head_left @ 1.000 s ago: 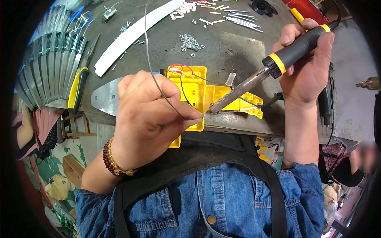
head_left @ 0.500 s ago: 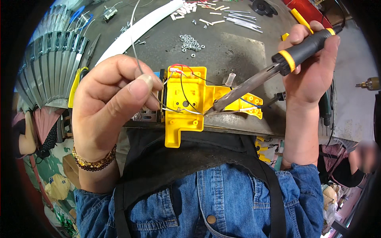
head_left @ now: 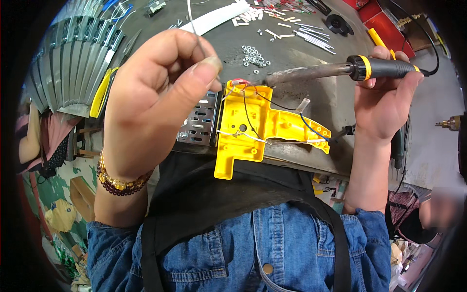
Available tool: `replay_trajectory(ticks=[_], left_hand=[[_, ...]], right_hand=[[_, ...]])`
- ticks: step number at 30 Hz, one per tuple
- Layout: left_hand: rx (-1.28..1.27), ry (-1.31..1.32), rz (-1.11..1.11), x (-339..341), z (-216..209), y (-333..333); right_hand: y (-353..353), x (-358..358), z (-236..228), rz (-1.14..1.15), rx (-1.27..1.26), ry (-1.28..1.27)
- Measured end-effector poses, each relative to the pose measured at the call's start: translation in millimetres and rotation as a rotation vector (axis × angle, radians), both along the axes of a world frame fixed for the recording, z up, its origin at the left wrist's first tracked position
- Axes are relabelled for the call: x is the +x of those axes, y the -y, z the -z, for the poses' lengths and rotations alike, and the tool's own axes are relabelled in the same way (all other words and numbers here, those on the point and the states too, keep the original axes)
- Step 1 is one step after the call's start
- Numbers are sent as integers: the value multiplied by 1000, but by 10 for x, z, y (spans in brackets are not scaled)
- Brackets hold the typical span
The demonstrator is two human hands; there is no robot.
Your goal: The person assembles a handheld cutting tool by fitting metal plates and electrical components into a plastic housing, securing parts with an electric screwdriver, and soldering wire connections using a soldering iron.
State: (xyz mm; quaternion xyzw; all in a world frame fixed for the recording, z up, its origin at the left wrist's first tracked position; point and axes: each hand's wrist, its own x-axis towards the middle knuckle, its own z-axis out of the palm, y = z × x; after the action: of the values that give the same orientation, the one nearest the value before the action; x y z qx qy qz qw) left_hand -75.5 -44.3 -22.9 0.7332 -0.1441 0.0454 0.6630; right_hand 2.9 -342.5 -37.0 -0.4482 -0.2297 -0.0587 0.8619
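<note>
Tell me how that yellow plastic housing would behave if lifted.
The yellow plastic housing would probably stay stiff, given its moulded walls and posts. The thin wires on it would likely flop, since they curve loosely. It may feel left-heavy if the perforated metal plate at its left edge is attached; I can't tell whether it is.

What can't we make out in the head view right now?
Head: soldering iron, tip blurred; contact with the red wire unclear.
Head: solder wire, upper end cut off by the top edge.
Head: slotted metal plate, left part hidden behind the left hand.
Head: nuts, threads too small to see.
</note>
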Motion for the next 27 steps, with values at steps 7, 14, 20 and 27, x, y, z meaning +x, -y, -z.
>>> replay_trajectory(ticks=[7, 14, 20, 27], left_hand=[[16, 60, -23, 107, 9, -64], [20, 51, -66, 95, 18, -109], [21, 111, 35, 101, 61, -70], [7, 79, 11, 142, 55, -64]], right_hand=[[5, 11, 7, -1, 54, -45], [39, 4, -3, 59, 2, -44], [53, -6, -1, 95, -48, -15], [-16, -32, -9, 79, -7, -59]])
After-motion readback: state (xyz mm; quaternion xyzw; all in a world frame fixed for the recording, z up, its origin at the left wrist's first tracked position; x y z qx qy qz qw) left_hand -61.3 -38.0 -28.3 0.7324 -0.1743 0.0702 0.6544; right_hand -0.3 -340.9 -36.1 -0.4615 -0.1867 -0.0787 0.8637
